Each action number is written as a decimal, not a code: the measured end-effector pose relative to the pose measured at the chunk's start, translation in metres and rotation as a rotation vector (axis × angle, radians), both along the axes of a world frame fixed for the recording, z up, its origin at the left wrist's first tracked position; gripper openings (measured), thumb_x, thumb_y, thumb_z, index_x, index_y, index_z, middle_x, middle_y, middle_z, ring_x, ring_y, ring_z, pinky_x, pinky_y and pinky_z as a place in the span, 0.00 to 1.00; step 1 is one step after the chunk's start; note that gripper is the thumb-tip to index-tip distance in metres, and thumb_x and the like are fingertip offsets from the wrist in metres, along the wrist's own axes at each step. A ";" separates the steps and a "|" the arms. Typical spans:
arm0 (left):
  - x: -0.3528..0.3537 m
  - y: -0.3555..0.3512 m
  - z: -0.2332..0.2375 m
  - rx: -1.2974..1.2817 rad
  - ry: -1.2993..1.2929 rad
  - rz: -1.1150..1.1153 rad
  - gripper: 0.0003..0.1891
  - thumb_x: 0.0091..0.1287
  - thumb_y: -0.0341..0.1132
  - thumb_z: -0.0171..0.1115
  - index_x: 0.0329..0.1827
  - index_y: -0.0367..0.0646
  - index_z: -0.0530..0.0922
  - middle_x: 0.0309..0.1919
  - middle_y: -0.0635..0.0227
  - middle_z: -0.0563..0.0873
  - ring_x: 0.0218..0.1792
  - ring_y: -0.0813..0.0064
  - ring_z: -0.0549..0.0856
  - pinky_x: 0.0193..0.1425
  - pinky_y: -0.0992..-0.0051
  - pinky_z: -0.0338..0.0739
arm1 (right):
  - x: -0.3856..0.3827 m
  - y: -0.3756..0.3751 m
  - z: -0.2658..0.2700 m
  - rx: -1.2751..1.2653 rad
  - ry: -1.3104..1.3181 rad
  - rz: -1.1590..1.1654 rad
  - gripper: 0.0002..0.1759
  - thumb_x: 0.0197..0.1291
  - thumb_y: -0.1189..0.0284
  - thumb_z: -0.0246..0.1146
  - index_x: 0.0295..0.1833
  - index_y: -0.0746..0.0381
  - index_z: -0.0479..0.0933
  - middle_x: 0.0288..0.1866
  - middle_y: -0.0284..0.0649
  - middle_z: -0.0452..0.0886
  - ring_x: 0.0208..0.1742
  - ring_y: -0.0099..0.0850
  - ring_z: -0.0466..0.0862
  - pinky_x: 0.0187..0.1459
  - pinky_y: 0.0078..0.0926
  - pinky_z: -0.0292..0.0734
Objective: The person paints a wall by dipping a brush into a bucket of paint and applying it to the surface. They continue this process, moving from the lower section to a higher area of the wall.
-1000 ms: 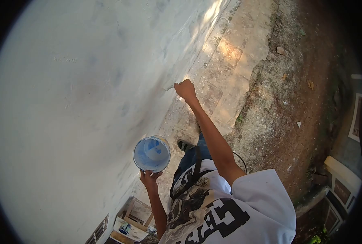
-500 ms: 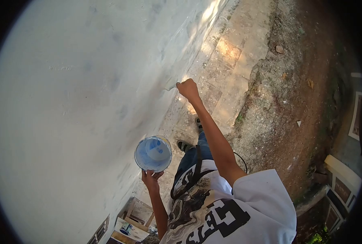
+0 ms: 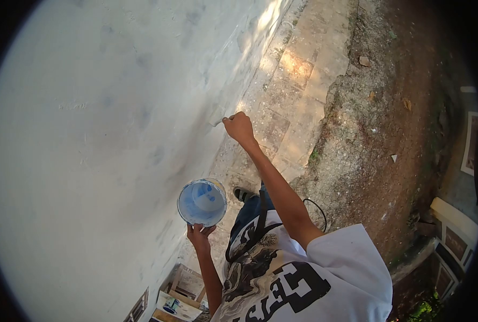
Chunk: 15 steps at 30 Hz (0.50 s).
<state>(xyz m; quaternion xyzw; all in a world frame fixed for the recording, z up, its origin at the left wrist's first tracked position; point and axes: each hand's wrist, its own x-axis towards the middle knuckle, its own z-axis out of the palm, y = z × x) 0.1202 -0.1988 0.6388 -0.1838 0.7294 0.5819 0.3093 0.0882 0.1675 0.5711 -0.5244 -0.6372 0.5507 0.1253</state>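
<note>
My right hand [image 3: 239,127] is closed round the handle of a pale brush [image 3: 216,116], whose head is against the whitish wall [image 3: 115,139]. The exact shape of the brush is hard to make out against the wall. Lower down, my left hand [image 3: 200,236] holds a round bucket [image 3: 202,202] by its near side, close beside the wall. Blue and white paint stains mark the inside of the bucket.
A tiled walkway [image 3: 298,102] runs along the foot of the wall, with rough ground and brown soil [image 3: 395,134] to its right. My sandalled foot [image 3: 243,194] is on the walkway. Wooden furniture [image 3: 188,282] stands at the bottom.
My right hand and the brush have moved a little left and down along the wall. The view has shifted slightly, and only one foot shows now. The bucket stays in my left hand.
</note>
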 end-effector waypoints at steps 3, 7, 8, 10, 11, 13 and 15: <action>0.000 0.008 0.004 -0.003 0.008 -0.011 0.26 0.60 0.27 0.50 0.65 0.36 0.67 0.47 0.54 0.81 0.36 0.51 0.88 0.39 0.61 0.90 | -0.022 -0.006 -0.024 0.017 -0.107 0.049 0.22 0.56 0.61 0.65 0.33 0.74 0.79 0.36 0.59 0.84 0.41 0.53 0.86 0.46 0.44 0.81; 0.001 0.007 0.003 -0.025 -0.004 -0.039 0.26 0.60 0.27 0.50 0.65 0.35 0.67 0.47 0.55 0.81 0.37 0.50 0.88 0.40 0.61 0.90 | -0.046 -0.031 0.005 0.106 0.027 0.167 0.21 0.56 0.62 0.66 0.36 0.74 0.81 0.35 0.60 0.84 0.40 0.54 0.85 0.44 0.42 0.81; 0.001 0.004 0.003 -0.031 -0.008 -0.040 0.26 0.60 0.27 0.50 0.65 0.35 0.67 0.47 0.55 0.81 0.37 0.50 0.88 0.40 0.61 0.90 | -0.044 -0.038 0.017 0.146 0.038 0.200 0.21 0.55 0.62 0.67 0.39 0.73 0.84 0.35 0.60 0.84 0.39 0.53 0.86 0.44 0.41 0.81; 0.001 0.006 0.001 -0.019 -0.011 -0.031 0.25 0.61 0.27 0.49 0.65 0.35 0.67 0.48 0.56 0.81 0.38 0.50 0.88 0.39 0.61 0.90 | -0.014 -0.034 0.024 0.051 0.108 0.125 0.21 0.56 0.62 0.66 0.37 0.74 0.82 0.34 0.60 0.84 0.40 0.54 0.86 0.45 0.42 0.81; 0.001 0.005 0.001 -0.019 -0.012 -0.029 0.25 0.61 0.27 0.49 0.65 0.35 0.67 0.48 0.56 0.81 0.38 0.50 0.88 0.39 0.61 0.90 | 0.002 -0.029 0.024 -0.041 0.184 0.051 0.22 0.56 0.62 0.66 0.35 0.76 0.80 0.33 0.60 0.84 0.41 0.55 0.85 0.45 0.43 0.81; 0.001 0.003 0.000 -0.008 -0.012 -0.033 0.25 0.61 0.27 0.49 0.64 0.36 0.68 0.49 0.55 0.81 0.38 0.50 0.88 0.39 0.61 0.90 | 0.024 -0.022 0.003 -0.044 0.109 0.013 0.21 0.56 0.62 0.66 0.36 0.75 0.82 0.33 0.60 0.84 0.39 0.54 0.86 0.44 0.42 0.81; 0.001 -0.001 -0.003 -0.007 -0.017 -0.021 0.25 0.61 0.27 0.49 0.65 0.35 0.67 0.49 0.55 0.81 0.38 0.50 0.88 0.39 0.60 0.90 | 0.025 -0.028 -0.035 -0.047 0.030 -0.025 0.20 0.56 0.63 0.66 0.38 0.74 0.83 0.32 0.60 0.84 0.37 0.52 0.86 0.42 0.41 0.81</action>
